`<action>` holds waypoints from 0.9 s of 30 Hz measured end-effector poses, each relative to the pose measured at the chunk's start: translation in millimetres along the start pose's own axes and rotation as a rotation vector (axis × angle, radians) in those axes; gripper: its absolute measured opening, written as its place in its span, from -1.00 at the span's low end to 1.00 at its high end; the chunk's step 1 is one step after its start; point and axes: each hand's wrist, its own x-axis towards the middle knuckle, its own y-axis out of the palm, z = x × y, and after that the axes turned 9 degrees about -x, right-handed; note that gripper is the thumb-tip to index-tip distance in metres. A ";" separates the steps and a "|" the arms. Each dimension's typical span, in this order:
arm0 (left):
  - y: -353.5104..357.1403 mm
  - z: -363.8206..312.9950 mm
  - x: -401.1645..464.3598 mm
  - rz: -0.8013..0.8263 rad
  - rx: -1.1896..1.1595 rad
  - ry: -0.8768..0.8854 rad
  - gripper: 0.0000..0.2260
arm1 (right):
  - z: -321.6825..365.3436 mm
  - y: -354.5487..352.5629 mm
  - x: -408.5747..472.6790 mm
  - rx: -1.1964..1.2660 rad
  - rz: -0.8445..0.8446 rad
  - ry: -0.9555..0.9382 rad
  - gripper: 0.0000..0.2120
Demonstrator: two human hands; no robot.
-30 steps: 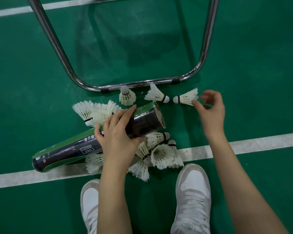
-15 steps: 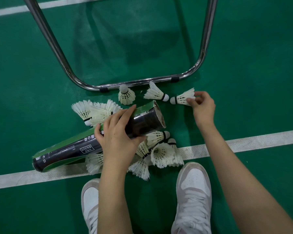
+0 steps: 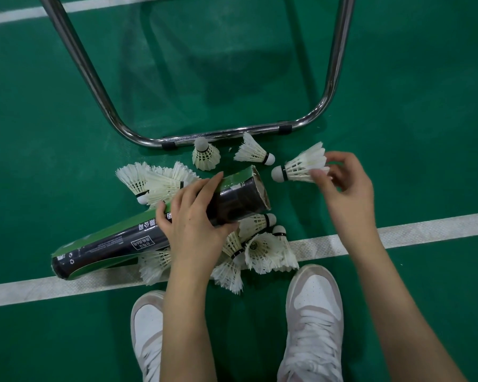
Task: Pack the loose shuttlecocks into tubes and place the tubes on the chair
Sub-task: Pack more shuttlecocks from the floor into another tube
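Shuttlecock [image 3: 301, 168] pinched in right hand [image 3: 345, 188]; tube [image 3: 149, 232] gripped by left hand [image 3: 193, 219].

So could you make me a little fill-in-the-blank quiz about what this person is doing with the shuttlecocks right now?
1. The left hand grips a black and green ____ lying over the pile of shuttlecocks.
2. The right hand pinches one shuttlecock by its ____.
3. That shuttlecock's cork tip points toward the tube's ____ end.
4. The shoes stand just behind a ____ line on the green floor.

Missing words: tube; feathers; open; white
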 end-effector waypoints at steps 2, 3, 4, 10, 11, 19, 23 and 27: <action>0.1 0.0 0.0 -0.006 -0.004 0.003 -0.28 | 9.0 -2.8 -13.7 0.009 0.026 -0.020 -0.78; 0.3 -0.1 0.1 -0.008 -0.008 0.005 -0.28 | 11.5 -2.8 -19.8 0.010 0.044 -0.022 -0.76; 0.4 -0.1 0.0 -0.009 -0.010 0.007 -0.29 | 13.3 -2.2 -25.8 0.010 0.067 -0.022 -0.75; 1.5 0.0 -2.4 -0.009 0.003 0.009 -0.28 | 14.5 9.7 -43.2 0.021 0.138 0.018 -0.75; 1.6 0.5 -2.3 -0.013 0.005 0.012 -0.28 | 15.6 12.5 -42.8 0.030 0.149 0.024 -0.75; 1.9 1.1 -1.9 -0.032 0.025 0.018 -0.26 | 28.6 33.5 -42.5 0.065 0.352 0.030 -0.62; 2.0 1.7 -2.6 -0.039 0.014 0.015 -0.27 | 37.0 45.3 -45.4 0.020 0.328 0.013 -0.61; 0.5 0.2 -3.0 -0.046 -0.002 0.015 -0.28 | 41.5 47.5 -43.7 0.014 0.313 0.006 -0.63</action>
